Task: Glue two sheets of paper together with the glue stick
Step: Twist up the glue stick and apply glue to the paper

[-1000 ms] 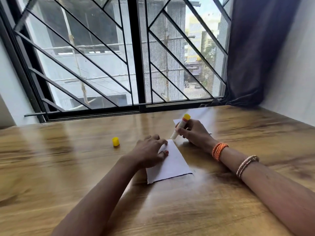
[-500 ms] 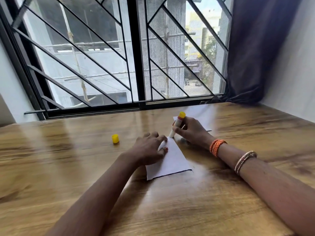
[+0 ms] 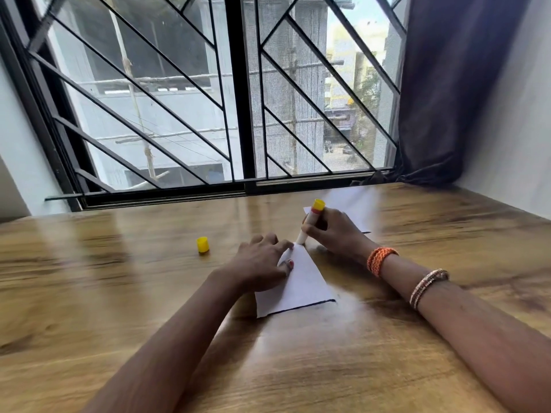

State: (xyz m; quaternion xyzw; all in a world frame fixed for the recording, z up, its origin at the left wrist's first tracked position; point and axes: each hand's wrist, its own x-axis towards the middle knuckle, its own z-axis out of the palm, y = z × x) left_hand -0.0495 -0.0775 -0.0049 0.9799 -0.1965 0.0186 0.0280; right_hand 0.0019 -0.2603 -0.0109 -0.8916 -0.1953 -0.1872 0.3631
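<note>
With the glue stick (image 3: 308,224) gripped in the right hand (image 3: 334,231), tip at the far corner of the near sheet (image 3: 298,283), pinned flat by the spread left hand (image 3: 262,263), that corner could prob. be creased or torn if pushed too hard, w/ the second sheet (image 3: 354,208) lying behind.

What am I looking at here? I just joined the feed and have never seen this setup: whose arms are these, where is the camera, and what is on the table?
There is no machine: a person works with bare hands, and the single camera sits on their head, looking forward and down. So the arms reaching in from the bottom are their own. The left hand presses flat on a sheet of paper lying on the wooden table. The right hand grips a glue stick, tip down at the far edge of that sheet. A second sheet lies behind the right hand, partly hidden. The yellow cap stands alone to the left. Beyond the table are a barred window and a dark curtain.
</note>
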